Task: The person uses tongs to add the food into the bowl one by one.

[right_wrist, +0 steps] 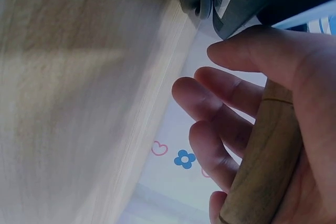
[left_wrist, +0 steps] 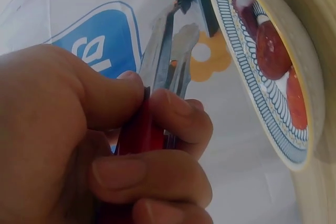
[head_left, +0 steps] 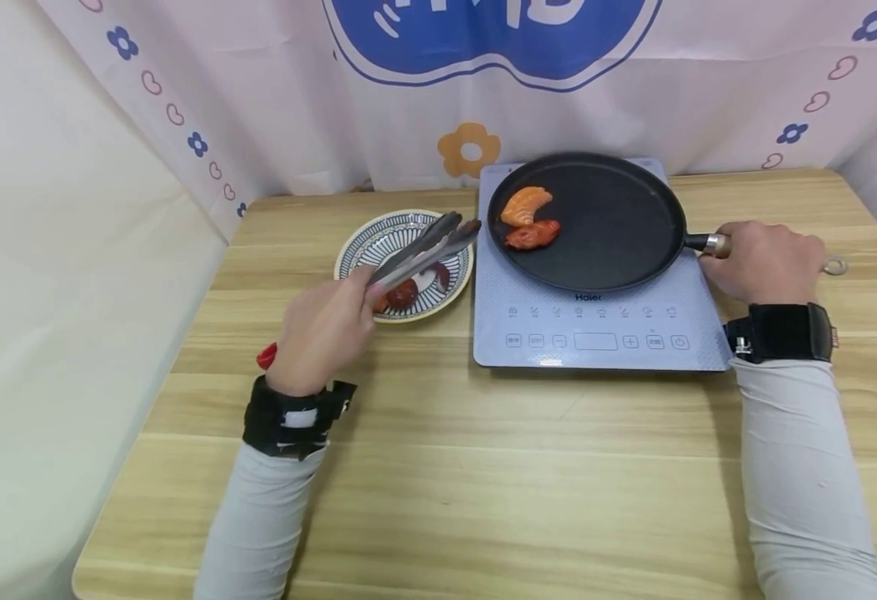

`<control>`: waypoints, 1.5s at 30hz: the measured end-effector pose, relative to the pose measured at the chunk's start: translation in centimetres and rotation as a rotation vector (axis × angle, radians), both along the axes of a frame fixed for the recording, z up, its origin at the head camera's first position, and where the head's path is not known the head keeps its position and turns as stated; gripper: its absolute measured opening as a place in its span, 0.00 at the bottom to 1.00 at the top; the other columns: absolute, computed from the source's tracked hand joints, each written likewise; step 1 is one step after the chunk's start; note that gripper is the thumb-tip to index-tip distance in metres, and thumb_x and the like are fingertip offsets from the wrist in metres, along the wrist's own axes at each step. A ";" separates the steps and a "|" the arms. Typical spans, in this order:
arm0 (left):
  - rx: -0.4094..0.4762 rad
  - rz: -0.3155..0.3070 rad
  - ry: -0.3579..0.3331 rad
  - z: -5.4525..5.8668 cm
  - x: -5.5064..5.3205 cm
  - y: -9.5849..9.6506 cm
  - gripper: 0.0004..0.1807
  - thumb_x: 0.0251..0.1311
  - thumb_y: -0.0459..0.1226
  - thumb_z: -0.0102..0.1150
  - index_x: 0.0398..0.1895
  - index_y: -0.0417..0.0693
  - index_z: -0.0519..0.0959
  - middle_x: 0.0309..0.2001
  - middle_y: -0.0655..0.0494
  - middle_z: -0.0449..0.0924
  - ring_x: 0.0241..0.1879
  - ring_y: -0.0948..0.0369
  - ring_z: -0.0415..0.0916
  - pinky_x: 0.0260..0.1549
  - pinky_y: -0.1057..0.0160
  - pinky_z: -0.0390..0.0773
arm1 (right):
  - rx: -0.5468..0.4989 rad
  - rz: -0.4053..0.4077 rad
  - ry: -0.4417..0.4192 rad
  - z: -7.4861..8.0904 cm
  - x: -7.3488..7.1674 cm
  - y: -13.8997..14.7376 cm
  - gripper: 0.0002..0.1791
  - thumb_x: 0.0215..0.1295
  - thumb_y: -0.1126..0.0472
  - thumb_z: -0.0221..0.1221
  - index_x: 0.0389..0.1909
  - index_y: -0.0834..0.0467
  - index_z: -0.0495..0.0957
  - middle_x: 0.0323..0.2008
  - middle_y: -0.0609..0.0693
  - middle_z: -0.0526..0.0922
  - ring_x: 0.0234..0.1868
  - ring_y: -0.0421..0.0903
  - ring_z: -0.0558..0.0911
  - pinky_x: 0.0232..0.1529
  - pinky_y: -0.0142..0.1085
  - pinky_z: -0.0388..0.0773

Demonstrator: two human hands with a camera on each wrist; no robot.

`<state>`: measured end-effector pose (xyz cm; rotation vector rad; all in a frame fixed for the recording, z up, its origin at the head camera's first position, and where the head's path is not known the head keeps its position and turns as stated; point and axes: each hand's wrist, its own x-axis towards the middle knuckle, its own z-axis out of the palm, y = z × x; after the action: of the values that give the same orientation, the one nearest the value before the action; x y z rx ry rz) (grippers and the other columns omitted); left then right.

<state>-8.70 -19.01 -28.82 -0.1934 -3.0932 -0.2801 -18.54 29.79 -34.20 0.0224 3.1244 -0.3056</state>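
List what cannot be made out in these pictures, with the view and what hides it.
Head: middle of the pan handle, under the right hand.
Head: part of the food, behind the tongs.
Head: banner lettering, cut off by the top edge.
Head: cooker icons, too small to read.
Left wrist: lower tongs, behind the left hand.

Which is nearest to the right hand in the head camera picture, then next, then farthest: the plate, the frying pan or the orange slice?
From the right hand:
1. Frying pan: its handle is in that hand.
2. Orange slice: at the pan's left side.
3. Plate: left of the pan.
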 end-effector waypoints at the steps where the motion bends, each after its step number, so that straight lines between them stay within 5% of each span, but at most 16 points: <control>1: -0.008 0.001 0.005 0.0 0.2 -0.2 0.16 0.84 0.46 0.43 0.53 0.46 0.77 0.28 0.50 0.77 0.26 0.51 0.74 0.24 0.56 0.69 | 0.000 0.001 -0.002 0.0 0.0 0.0 0.14 0.67 0.51 0.63 0.32 0.59 0.80 0.23 0.59 0.80 0.31 0.65 0.78 0.36 0.61 0.67; 7: -0.053 0.006 -0.006 0.1 1.1 -1.1 0.18 0.82 0.45 0.46 0.60 0.44 0.77 0.30 0.47 0.80 0.28 0.49 0.77 0.23 0.52 0.72 | -0.003 0.000 0.006 0.0 0.1 -0.1 0.15 0.67 0.51 0.64 0.31 0.60 0.80 0.22 0.58 0.79 0.31 0.65 0.78 0.36 0.61 0.67; 18: -0.103 0.026 -0.110 0.9 2.3 -1.3 0.15 0.82 0.45 0.48 0.52 0.42 0.77 0.26 0.48 0.75 0.25 0.51 0.73 0.21 0.57 0.67 | -0.007 0.009 0.004 0.0 0.0 -0.1 0.16 0.68 0.51 0.63 0.26 0.58 0.76 0.21 0.57 0.78 0.31 0.64 0.77 0.36 0.60 0.66; 33: -0.137 0.160 -0.365 2.7 3.4 1.1 0.19 0.83 0.49 0.46 0.53 0.43 0.77 0.30 0.47 0.78 0.29 0.49 0.76 0.24 0.56 0.71 | -0.027 0.008 0.019 0.1 0.3 -0.1 0.16 0.67 0.52 0.64 0.25 0.58 0.76 0.21 0.57 0.78 0.30 0.64 0.77 0.37 0.61 0.66; 40: -0.167 0.230 -0.386 2.6 3.9 3.2 0.20 0.83 0.50 0.43 0.58 0.45 0.78 0.36 0.47 0.82 0.33 0.49 0.79 0.26 0.54 0.74 | -0.027 0.004 0.014 0.1 0.4 -0.1 0.15 0.68 0.53 0.64 0.27 0.59 0.77 0.21 0.57 0.78 0.31 0.64 0.77 0.37 0.60 0.65; 45: -0.175 0.234 -0.321 1.9 3.8 3.7 0.15 0.80 0.45 0.49 0.53 0.45 0.80 0.33 0.47 0.82 0.31 0.48 0.79 0.24 0.53 0.74 | -0.020 0.001 0.007 0.1 0.4 -0.1 0.15 0.68 0.51 0.64 0.33 0.61 0.79 0.22 0.58 0.79 0.32 0.65 0.77 0.38 0.62 0.67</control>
<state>-4.94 -15.29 -26.90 0.2333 -3.4116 -0.0333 -18.13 29.67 -34.11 0.0206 3.1275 -0.3374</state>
